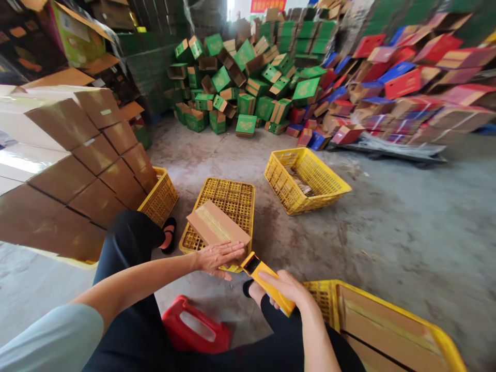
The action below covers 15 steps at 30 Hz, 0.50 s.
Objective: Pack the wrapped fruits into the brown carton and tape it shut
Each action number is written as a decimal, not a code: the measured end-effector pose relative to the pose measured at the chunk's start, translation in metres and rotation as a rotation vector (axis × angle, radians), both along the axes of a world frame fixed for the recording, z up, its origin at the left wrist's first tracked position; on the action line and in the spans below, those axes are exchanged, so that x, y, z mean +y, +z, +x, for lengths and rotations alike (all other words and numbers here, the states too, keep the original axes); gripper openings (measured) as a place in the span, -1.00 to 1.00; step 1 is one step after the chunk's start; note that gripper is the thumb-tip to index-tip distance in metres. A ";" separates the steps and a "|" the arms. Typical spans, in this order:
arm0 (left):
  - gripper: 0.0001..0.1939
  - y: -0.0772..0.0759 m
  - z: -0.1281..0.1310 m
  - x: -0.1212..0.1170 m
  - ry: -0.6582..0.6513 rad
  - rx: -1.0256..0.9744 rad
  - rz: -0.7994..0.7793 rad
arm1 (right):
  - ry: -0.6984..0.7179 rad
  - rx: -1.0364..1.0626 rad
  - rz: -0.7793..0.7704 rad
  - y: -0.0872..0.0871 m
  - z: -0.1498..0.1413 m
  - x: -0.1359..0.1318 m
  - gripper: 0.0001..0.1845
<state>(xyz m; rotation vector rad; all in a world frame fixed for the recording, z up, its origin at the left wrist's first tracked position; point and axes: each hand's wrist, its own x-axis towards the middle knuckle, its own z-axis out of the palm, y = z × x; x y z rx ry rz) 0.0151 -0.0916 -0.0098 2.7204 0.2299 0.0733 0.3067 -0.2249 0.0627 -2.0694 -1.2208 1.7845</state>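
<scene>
Two bare hands work over a small brown cardboard box (217,223) that lies on an upturned yellow plastic lattice crate (232,199) on the grey concrete floor (406,222). The left hand (219,257) lies flat on the near end of the box, fingers stretched out and close together, pressing on the flap where a strip of clear tape runs along the seam. The right hand (284,289) is clamped round a yellow handheld tape dispenser (267,283), fingers wrapped over its body, its dark front end just beside the box's near corner and the left fingertips. A second yellow plastic crate (306,178) stands upright beyond, well apart from the box, with only a little brownish scrap lying in its bottom (what it is cannot be told). At the lower right, a third yellow crate (387,325) holds flat brown cardboard pieces laid in it. On the left, a tall stack of closed brown cardboard cartons (77,170) leans out of a fourth yellow crate (160,199), filling it. A red plastic stool (196,325) shows between the person's dark-trousered legs. Across the back of the floor lies a loose heap of green printed cartons (248,88), many tipped open, and to its right a slumped pile of red and blue cartons (395,88).
</scene>
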 end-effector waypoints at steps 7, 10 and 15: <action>-0.12 0.013 -0.041 0.062 0.750 -0.132 -0.062 | -0.001 -0.032 -0.034 -0.012 -0.010 0.026 -0.41; -0.21 0.019 -0.056 0.095 1.145 -0.116 -0.262 | -0.010 -0.046 -0.050 -0.013 -0.010 0.030 -0.44; -0.36 0.021 -0.069 0.115 1.245 0.024 -0.565 | 0.013 -0.076 -0.007 -0.012 -0.012 0.029 -0.41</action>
